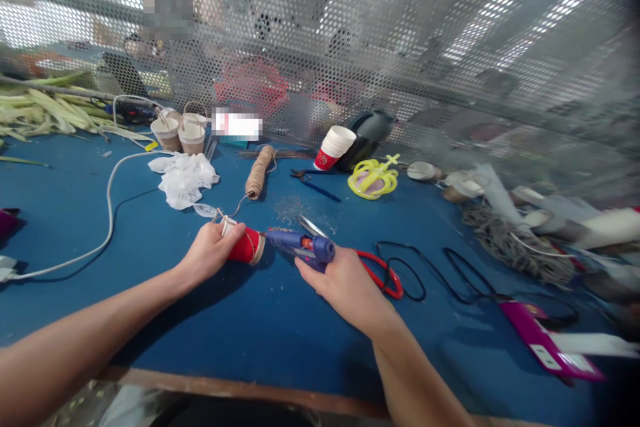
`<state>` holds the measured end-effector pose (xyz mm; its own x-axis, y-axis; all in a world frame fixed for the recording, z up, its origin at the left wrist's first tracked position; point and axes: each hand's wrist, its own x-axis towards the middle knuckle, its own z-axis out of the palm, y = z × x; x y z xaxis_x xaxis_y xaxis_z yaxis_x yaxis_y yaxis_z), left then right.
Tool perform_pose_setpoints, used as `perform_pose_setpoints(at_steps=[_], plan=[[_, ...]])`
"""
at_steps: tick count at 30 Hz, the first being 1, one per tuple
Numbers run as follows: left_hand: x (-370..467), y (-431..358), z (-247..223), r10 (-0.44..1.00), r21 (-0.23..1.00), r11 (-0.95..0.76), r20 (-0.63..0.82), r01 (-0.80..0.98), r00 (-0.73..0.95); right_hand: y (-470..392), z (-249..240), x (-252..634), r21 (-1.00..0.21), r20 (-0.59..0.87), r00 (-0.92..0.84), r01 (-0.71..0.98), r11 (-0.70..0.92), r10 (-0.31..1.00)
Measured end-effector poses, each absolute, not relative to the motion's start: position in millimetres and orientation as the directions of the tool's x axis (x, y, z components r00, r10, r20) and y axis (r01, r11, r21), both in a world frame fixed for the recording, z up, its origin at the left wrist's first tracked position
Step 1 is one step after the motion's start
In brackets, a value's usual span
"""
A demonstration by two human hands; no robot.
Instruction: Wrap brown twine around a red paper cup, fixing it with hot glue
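Note:
My left hand (pixel 213 250) is closed round a red paper cup (pixel 245 246) tipped on its side, its white rim toward my thumb. Twine runs from the cup to a spool of twine (pixel 259 173) behind it. In my right hand (pixel 347 280) is a blue glue gun (pixel 300 244), its nozzle pointing at the cup's base end. Whether the nozzle touches the cup I cannot tell. Red-handled scissors (pixel 383 273) lie partly hidden beneath my right hand and the gun. White lace fabric (pixel 185 177) rests just beyond my left hand.
Blue-handled pliers (pixel 317 185), a stack of paper cups (pixel 335 147) and a yellow crown-shaped piece (pixel 373 178) stand farther back. Two twine-wrapped cups (pixel 192 135) are at the left. A white cable (pixel 111 200), a black cord (pixel 463 277) and a purple box (pixel 545 340) lie at the sides.

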<state>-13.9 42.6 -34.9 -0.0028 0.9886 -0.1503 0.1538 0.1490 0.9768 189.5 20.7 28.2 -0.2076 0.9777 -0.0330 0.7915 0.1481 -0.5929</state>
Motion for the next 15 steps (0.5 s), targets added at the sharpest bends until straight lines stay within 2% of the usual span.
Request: perform_pose_setpoints(at_steps=[7, 11, 15], plan=[[-12.8, 41.7, -34.0, 0.992, 0.971, 0.120, -0.128, 0.208, 0.023, 24.2, 29.9, 183.1, -0.642, -0.079, -0.175, 0.762, 0.085, 0.981], [-12.5, 40.4, -34.9, 0.992, 0.967, 0.121, -0.128, 0.225, 0.018, 29.8, 29.2, 189.1, -0.712, -0.149, -0.108, 0.701, -0.031, 0.983], [-12.7, 39.1, -34.9, 0.992, 0.972, 0.116, -0.125, 0.205, 0.028, 50.3, 26.2, 209.9, -0.810, -0.069, -0.011, 0.584, -0.050, 0.998]])
